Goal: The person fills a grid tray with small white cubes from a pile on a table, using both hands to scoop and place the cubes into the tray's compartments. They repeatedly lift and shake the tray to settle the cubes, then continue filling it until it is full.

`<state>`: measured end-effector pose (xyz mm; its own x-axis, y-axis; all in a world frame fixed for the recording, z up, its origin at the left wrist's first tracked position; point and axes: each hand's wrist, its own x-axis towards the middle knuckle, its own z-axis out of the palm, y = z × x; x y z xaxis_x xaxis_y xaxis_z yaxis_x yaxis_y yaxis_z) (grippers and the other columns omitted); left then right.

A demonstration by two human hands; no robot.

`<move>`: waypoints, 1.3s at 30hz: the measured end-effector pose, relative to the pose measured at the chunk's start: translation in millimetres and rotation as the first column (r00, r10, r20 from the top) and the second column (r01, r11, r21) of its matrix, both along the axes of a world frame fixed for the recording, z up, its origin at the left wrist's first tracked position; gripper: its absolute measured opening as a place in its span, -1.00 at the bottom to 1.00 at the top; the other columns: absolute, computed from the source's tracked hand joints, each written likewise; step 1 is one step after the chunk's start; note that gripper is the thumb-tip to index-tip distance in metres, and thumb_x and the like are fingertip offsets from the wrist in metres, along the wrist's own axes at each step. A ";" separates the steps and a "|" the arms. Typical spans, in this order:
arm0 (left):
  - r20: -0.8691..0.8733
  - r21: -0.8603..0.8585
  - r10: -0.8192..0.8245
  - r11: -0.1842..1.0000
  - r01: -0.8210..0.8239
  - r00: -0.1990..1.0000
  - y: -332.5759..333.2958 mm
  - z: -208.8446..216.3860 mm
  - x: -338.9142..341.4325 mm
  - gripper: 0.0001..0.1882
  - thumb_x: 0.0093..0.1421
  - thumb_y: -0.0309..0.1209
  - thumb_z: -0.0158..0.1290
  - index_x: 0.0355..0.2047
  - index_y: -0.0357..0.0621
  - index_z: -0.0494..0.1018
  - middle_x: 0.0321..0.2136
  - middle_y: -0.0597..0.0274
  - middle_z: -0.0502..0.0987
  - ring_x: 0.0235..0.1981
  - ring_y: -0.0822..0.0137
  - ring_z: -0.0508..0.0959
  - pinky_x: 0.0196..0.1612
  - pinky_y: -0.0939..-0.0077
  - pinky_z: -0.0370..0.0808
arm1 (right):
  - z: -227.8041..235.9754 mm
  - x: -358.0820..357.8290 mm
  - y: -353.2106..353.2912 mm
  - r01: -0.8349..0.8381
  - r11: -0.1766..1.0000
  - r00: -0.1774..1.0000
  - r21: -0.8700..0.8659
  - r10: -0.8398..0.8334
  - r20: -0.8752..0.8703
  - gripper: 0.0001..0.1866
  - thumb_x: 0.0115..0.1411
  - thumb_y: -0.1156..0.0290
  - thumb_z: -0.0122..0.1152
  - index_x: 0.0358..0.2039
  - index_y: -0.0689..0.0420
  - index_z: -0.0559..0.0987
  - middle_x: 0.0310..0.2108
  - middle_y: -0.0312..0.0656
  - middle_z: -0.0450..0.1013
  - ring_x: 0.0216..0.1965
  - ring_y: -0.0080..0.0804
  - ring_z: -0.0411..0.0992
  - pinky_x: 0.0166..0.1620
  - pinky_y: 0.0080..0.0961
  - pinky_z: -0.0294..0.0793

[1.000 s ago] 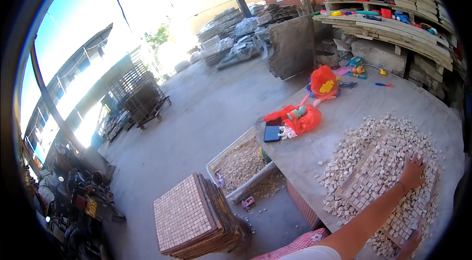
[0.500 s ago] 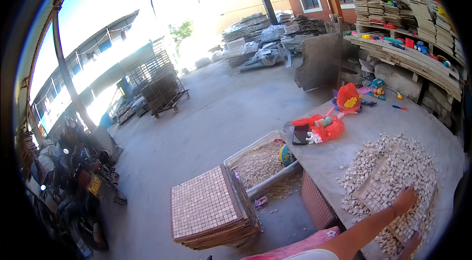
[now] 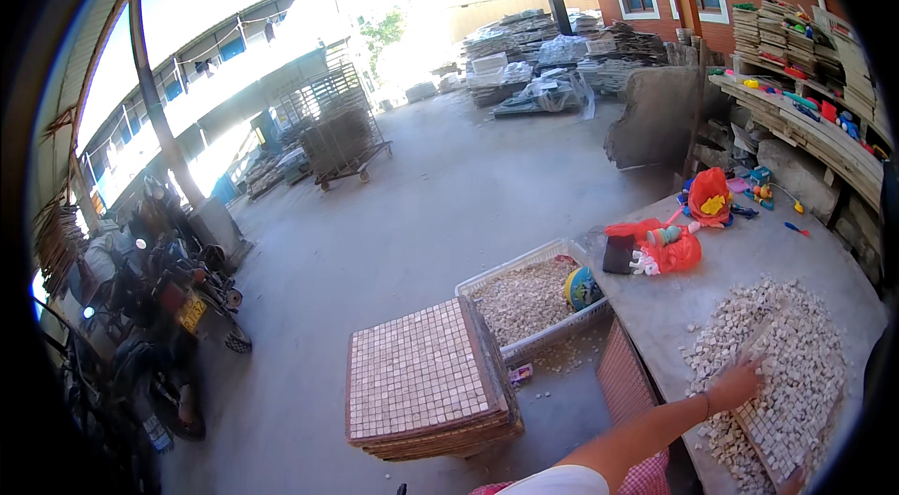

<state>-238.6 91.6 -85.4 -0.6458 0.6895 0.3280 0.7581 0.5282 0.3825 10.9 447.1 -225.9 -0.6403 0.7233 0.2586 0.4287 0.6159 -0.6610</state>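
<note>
Left hand (image 3: 735,384): laid on loose stone chips (image 3: 740,336) at the left edge of a tile grid (image 3: 796,383) on the table (image 3: 674,303); chips lie under and around the fingers; finger spread unclear. Right hand: hidden at the lower edge.

— Where's your left hand?

— My left hand (image 3: 735,385) lies flat on the loose stone chips (image 3: 740,326), at the near edge of the mosaic tile sheet (image 3: 796,392) on the bench (image 3: 749,261). My right hand isn't clearly visible.

— What else is on the bench?

— Red plastic bags (image 3: 670,247) near its far left corner. Below its left edge stands a white crate of chips (image 3: 524,294), beside a stack of mosaic sheets (image 3: 421,378).
</note>
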 end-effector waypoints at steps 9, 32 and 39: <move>0.500 0.203 0.207 0.916 -0.346 0.841 -70.2 -19.7 -59.2 -0.60 0.06 -0.17 0.07 -0.30 -0.34 0.45 -0.49 -0.16 0.54 -0.40 -0.05 0.56 -0.29 0.18 0.47 | 99.6 -39.7 -119.2 -0.015 0.755 0.952 -0.656 -0.190 -0.240 -0.80 0.21 0.33 -0.06 -0.38 0.17 0.49 -0.64 -0.40 0.27 -0.66 -0.62 0.21 -0.60 -0.58 0.21; 0.907 0.381 -0.208 0.776 -0.502 0.366 -29.3 95.3 -89.5 -0.72 0.21 -0.40 -0.16 -0.56 -0.27 0.42 -0.62 0.25 0.42 -0.64 0.40 0.43 -0.56 0.43 0.39 | 207.4 -53.7 -96.9 -0.142 0.719 0.873 -0.681 -0.233 -0.428 -0.78 0.15 0.45 -0.05 -0.60 0.24 0.45 -0.67 -0.34 0.29 -0.67 -0.58 0.19 -0.57 -0.45 0.14; 0.858 0.464 -0.272 0.775 -0.430 0.436 -21.0 63.4 -103.2 -0.69 0.20 -0.35 -0.15 -0.62 -0.23 0.40 -0.66 0.34 0.36 -0.65 0.44 0.37 -0.57 0.47 0.32 | 209.7 -73.6 -57.4 -0.105 0.743 0.911 -0.661 -0.195 -0.363 -0.76 0.18 0.45 -0.06 -0.52 0.33 0.49 -0.67 -0.37 0.27 -0.65 -0.56 0.19 -0.54 -0.45 0.20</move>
<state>-341.9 70.7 -22.0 -0.8372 0.5225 -0.1617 -0.1988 -0.0154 0.9799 -62.7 389.7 -16.2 -0.5563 0.8276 -0.0756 0.0626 -0.0490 -0.9968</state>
